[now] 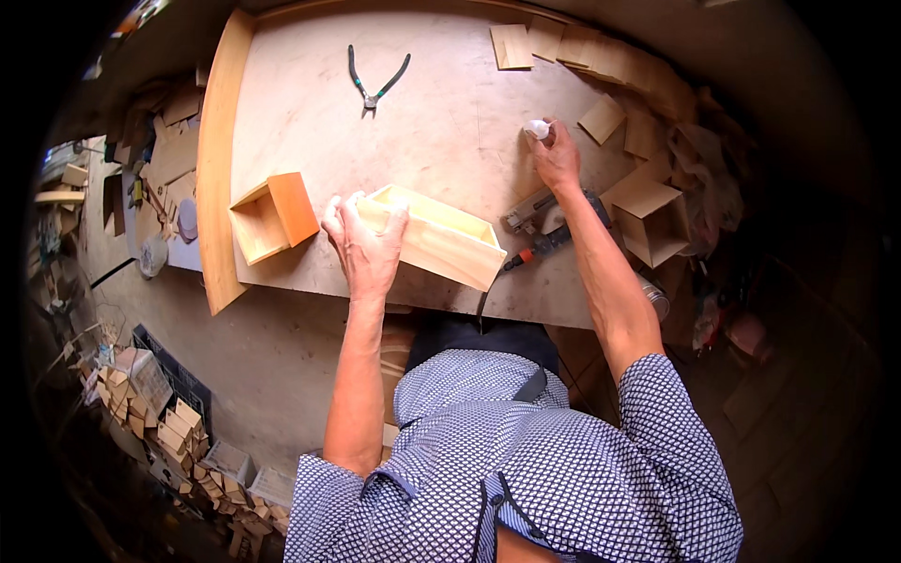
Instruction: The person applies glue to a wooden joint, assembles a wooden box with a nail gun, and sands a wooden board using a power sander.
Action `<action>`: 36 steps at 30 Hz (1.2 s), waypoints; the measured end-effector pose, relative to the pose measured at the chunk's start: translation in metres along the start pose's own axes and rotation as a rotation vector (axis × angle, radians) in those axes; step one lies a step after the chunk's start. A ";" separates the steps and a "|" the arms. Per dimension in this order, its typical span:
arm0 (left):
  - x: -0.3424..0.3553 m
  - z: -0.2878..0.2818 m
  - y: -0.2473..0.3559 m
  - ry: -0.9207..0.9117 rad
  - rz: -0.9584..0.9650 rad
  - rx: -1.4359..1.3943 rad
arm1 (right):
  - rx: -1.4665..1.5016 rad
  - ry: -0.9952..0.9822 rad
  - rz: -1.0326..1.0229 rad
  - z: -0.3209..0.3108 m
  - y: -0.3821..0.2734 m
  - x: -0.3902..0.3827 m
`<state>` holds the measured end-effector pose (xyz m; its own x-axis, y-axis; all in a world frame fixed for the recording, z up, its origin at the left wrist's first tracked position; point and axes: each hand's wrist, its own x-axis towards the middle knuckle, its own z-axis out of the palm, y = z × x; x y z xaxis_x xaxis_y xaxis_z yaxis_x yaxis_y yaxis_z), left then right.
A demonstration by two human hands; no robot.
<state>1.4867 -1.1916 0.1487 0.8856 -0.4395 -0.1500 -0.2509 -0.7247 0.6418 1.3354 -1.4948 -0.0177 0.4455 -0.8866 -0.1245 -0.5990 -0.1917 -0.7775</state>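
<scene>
My left hand is closed around the left end of a long, narrow, open-topped wooden box, which sits tilted near the table's front edge. Farther right and back, my right hand grips a small white bottle over the tabletop; most of it is hidden by the fingers. Left of my left hand stands a second wooden box with an orange-toned side. Under my right forearm lies a black and orange power tool, partly covered by the arm.
Green-handled pliers lie spread at the back of the table. Thin wooden panels line the back right, beside a light wooden box. A raised wooden strip edges the left side. Wood offcuts crowd the lower-left floor.
</scene>
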 end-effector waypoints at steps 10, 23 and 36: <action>0.002 0.004 0.028 -0.107 0.072 0.140 | -0.088 0.179 0.045 -0.057 -0.013 -0.054; 0.010 0.000 0.031 -0.018 0.686 0.491 | 0.641 -0.373 0.740 -0.033 -0.052 -0.285; 0.091 -0.009 0.058 -0.779 0.344 0.574 | 0.435 -0.331 0.605 -0.072 -0.009 -0.336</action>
<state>1.5558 -1.2687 0.1786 0.2826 -0.7455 -0.6037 -0.7733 -0.5494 0.3164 1.1431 -1.2252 0.0751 0.3417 -0.6012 -0.7224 -0.5173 0.5214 -0.6787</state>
